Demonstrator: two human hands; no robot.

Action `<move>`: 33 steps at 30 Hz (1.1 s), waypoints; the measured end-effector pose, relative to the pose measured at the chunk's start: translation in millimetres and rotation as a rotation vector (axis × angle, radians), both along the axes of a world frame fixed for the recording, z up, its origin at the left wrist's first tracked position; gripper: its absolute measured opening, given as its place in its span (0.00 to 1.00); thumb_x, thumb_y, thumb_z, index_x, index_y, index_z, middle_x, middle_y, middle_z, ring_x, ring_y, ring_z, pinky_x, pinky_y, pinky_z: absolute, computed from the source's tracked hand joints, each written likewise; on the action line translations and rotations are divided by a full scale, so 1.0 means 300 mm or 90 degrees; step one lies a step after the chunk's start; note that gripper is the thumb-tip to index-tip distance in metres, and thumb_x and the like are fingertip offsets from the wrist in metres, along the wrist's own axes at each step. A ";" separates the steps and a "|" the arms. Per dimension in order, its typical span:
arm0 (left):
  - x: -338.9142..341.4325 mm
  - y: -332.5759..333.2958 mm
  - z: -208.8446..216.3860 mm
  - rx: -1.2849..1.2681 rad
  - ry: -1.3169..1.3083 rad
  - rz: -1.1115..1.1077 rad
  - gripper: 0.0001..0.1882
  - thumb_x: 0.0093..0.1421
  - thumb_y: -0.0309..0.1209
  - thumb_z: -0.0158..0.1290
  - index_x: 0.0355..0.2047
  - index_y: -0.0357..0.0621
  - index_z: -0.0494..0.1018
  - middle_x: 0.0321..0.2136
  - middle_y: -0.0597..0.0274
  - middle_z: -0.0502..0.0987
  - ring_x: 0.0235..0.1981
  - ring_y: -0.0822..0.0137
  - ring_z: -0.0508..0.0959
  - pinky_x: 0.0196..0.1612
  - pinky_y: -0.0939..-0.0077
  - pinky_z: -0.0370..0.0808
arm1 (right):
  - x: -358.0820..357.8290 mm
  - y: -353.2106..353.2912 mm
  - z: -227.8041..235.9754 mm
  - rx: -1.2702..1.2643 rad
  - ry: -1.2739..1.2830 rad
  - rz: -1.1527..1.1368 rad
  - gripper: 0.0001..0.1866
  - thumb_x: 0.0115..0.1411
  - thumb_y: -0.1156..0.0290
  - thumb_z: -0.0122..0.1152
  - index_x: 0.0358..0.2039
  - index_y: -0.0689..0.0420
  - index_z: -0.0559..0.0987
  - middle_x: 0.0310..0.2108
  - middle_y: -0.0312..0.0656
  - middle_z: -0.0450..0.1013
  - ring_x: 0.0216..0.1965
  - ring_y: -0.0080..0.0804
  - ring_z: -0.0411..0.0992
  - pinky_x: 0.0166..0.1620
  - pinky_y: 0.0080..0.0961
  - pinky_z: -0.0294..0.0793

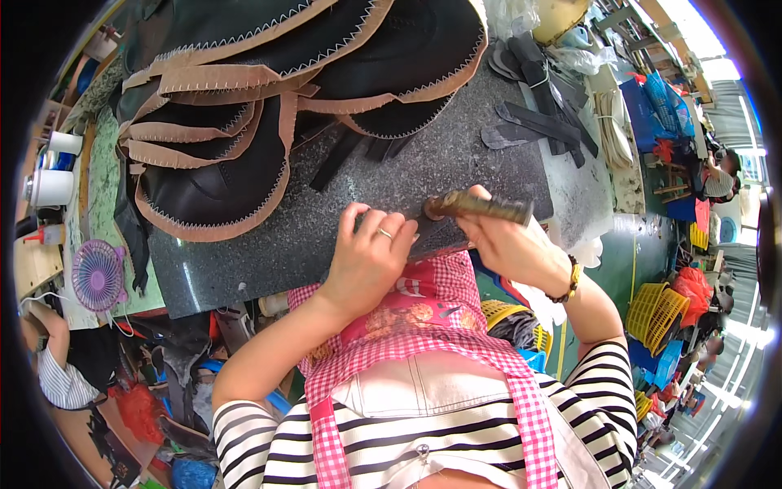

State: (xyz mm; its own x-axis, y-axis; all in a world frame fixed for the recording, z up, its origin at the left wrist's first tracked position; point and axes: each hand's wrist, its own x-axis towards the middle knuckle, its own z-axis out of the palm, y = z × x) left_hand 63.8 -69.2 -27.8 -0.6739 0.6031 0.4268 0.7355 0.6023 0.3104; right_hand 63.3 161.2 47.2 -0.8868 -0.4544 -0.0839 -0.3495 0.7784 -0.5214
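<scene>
Head view: the fingers of my right hand [515,248] are wrapped round a brownish, metallic tool, probably a hammer [497,207], mid-frame over the near part of the desk [481,163]. I seem to grip it that way so its left end sits just beside my other fingers. Those of my left hand [366,259] are bent inward, perhaps to steady something small; their tips are hidden, so I cannot tell whether they pinch anything. What lies under the hammer's end is too dark to make out.

Further out, black panels [213,193] with brown stitched edging overlap at upper left, likely stacked there to leave me room; the top rim cuts some off. Black strips [533,114] lie upper right, probably within reach. A purple fan [98,275] stands at the left, perhaps for cooling.
</scene>
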 end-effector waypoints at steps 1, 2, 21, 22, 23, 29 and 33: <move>0.016 0.005 0.000 -0.035 0.028 0.006 0.14 0.58 0.30 0.58 0.44 0.39 0.77 0.39 0.61 0.74 0.42 0.63 0.74 0.54 0.53 0.67 | -0.012 -0.003 0.009 -0.031 0.027 -0.003 0.09 0.59 0.77 0.56 0.41 0.61 0.72 0.28 0.53 0.72 0.27 0.54 0.74 0.28 0.41 0.73; 0.027 0.013 -0.005 -0.058 0.057 0.015 0.14 0.58 0.30 0.58 0.44 0.39 0.77 0.39 0.61 0.74 0.42 0.63 0.74 0.54 0.53 0.67 | -0.022 -0.007 0.021 -0.063 0.054 -0.006 0.09 0.59 0.77 0.57 0.41 0.61 0.71 0.28 0.54 0.72 0.27 0.54 0.75 0.28 0.42 0.73; 0.018 -0.079 0.019 0.089 -0.133 -0.003 0.08 0.53 0.25 0.61 0.35 0.41 0.77 0.33 0.61 0.75 0.37 0.59 0.76 0.44 0.61 0.73 | 0.018 -0.090 0.010 -0.040 -0.009 0.082 0.12 0.59 0.78 0.57 0.44 0.61 0.73 0.27 0.50 0.70 0.24 0.52 0.74 0.25 0.40 0.73; -0.003 -0.078 0.021 0.118 -0.171 -0.014 0.08 0.53 0.24 0.61 0.34 0.40 0.76 0.33 0.60 0.75 0.37 0.58 0.76 0.42 0.62 0.74 | 0.023 -0.103 0.019 -0.008 -0.061 0.030 0.13 0.59 0.78 0.58 0.45 0.60 0.74 0.27 0.49 0.70 0.25 0.52 0.74 0.26 0.42 0.73; -0.017 -0.076 0.007 0.177 -0.171 -0.035 0.08 0.53 0.22 0.61 0.34 0.39 0.75 0.32 0.58 0.74 0.34 0.54 0.75 0.38 0.63 0.74 | 0.014 -0.098 0.015 -0.022 -0.035 0.055 0.11 0.59 0.77 0.58 0.44 0.60 0.73 0.26 0.49 0.71 0.25 0.53 0.74 0.26 0.43 0.73; -0.037 0.088 -0.026 0.174 -0.095 0.028 0.07 0.53 0.22 0.61 0.33 0.41 0.76 0.31 0.60 0.74 0.33 0.57 0.75 0.37 0.63 0.74 | -0.037 0.022 0.034 0.001 0.011 -0.039 0.07 0.62 0.75 0.57 0.38 0.58 0.68 0.19 0.51 0.69 0.25 0.56 0.73 0.27 0.44 0.71; -0.042 0.070 0.000 0.132 -0.088 0.018 0.07 0.54 0.25 0.61 0.34 0.42 0.77 0.32 0.62 0.75 0.34 0.60 0.75 0.40 0.65 0.72 | -0.016 0.051 0.016 0.013 0.026 -0.025 0.08 0.61 0.74 0.58 0.41 0.60 0.76 0.25 0.52 0.71 0.27 0.54 0.74 0.28 0.43 0.73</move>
State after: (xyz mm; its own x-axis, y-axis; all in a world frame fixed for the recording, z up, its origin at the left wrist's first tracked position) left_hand 51.1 -48.3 -27.9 -0.7499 0.4922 0.4420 0.6611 0.5348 0.5262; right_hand 58.5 176.5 52.0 -0.9069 -0.4175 -0.0564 -0.3388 0.8023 -0.4915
